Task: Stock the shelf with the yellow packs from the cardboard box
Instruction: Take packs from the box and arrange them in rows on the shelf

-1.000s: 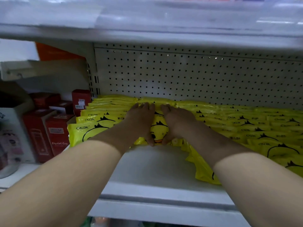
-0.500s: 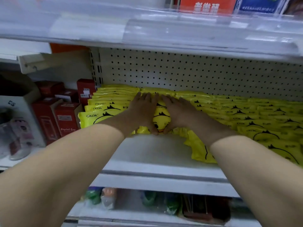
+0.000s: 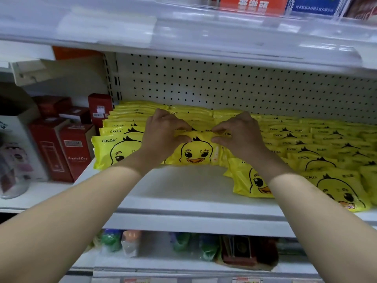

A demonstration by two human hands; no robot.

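- A white metal shelf (image 3: 183, 193) with a pegboard back (image 3: 224, 84) fills the view. The upper shelf (image 3: 183, 37) overhangs it, so there is only a low slot to reach through.
- Rows of yellow packs (image 3: 306, 144) lie overlapped from the pegboard forward, and on the right they come almost to the front lip.
- In the middle, a bare strip of shelf lies open between the packs and the front lip (the widest free ground here).
- The left hand (image 3: 163, 131) pinches the top left of the front middle pack (image 3: 195, 154), and the right hand (image 3: 240, 133) pinches its top right. The fingers of both hands are curled onto the upper edge.
- That pack stands tilted on its lower edge at the head of the middle row.
- Just to its right, a slanted pack (image 3: 251, 180) juts over the bare strip, partly hidden by the right forearm.
- At the left end, the front left pack (image 3: 114, 150) sits just beside the red boxes (image 3: 75, 152).
- The packs read "CKAK" above a cartoon duck face.
- One red box reads "Crystal Cup".
- An orange box (image 3: 253, 5) on top carries white characters too blurred to read.
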